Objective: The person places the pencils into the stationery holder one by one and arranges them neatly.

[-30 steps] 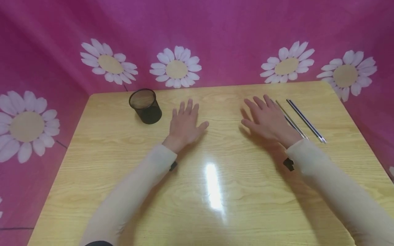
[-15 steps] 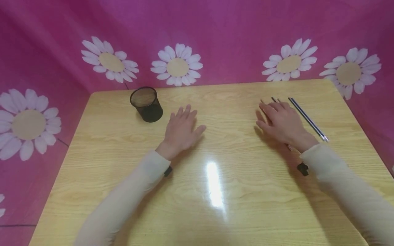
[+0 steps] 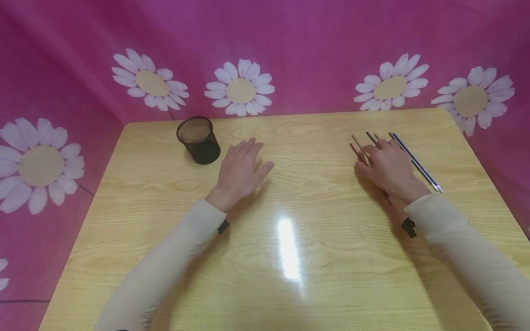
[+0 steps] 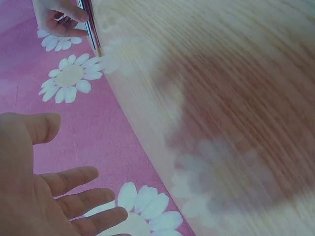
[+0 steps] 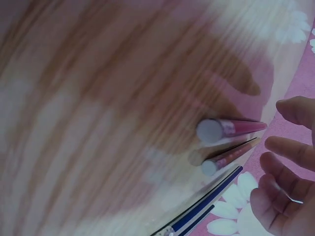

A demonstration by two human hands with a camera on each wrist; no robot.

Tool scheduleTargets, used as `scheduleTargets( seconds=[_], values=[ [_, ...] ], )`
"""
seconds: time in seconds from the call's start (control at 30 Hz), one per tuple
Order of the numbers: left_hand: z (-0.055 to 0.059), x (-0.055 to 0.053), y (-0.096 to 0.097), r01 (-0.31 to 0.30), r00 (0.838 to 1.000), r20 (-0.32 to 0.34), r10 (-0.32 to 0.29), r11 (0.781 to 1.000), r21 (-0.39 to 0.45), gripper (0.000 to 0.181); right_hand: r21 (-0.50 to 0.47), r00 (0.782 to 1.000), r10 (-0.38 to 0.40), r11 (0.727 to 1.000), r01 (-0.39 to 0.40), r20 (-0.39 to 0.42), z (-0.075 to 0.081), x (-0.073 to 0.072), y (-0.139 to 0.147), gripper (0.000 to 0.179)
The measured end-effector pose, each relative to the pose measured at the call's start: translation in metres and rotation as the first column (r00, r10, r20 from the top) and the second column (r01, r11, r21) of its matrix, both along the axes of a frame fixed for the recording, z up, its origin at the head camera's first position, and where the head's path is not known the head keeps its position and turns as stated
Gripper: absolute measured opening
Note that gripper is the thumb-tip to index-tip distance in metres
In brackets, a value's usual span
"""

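Observation:
My right hand (image 3: 387, 165) is low over several pencils at the right of the table, thumb and index finger apart on either side of a red pencil (image 3: 356, 152). A yellow pencil (image 3: 356, 139) and a dark pencil (image 3: 370, 136) stick out past its fingers, their middles hidden under the hand. In the right wrist view, a gap shows between the thumb (image 5: 294, 110) and the red pencil's far end (image 5: 246, 128). My left hand (image 3: 240, 172) hovers with fingers spread, holding nothing, to the right of a black mesh pencil cup (image 3: 204, 151).
Two blue striped pencils (image 3: 419, 166) lie side by side just right of my right hand. The wooden table (image 3: 323, 257) ends at the back against a pink flowered cloth (image 3: 310, 55). A bright light reflection falls on the tabletop's middle.
My right hand has moved right and lowered over the pencils, its fingers drawing in. The red and yellow pencils now show at its left. The left hand has drifted slightly left.

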State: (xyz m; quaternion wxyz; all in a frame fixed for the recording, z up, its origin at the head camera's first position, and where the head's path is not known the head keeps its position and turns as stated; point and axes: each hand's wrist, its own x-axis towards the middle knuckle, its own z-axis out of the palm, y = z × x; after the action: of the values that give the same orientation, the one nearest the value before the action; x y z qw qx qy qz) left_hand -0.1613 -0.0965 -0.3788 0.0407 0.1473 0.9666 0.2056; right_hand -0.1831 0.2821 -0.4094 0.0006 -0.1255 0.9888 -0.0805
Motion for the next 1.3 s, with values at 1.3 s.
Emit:
scheduleTargets(
  seconds=[1.3],
  values=[
    [0.029, -0.039, -0.033, -0.086, 0.980, -0.172, 0.101, 0.992, 0.092, 0.054, -0.044, 0.998, -0.055, 0.997, 0.057, 0.040, -0.009, -0.007, 0.002, 0.027]
  ],
)
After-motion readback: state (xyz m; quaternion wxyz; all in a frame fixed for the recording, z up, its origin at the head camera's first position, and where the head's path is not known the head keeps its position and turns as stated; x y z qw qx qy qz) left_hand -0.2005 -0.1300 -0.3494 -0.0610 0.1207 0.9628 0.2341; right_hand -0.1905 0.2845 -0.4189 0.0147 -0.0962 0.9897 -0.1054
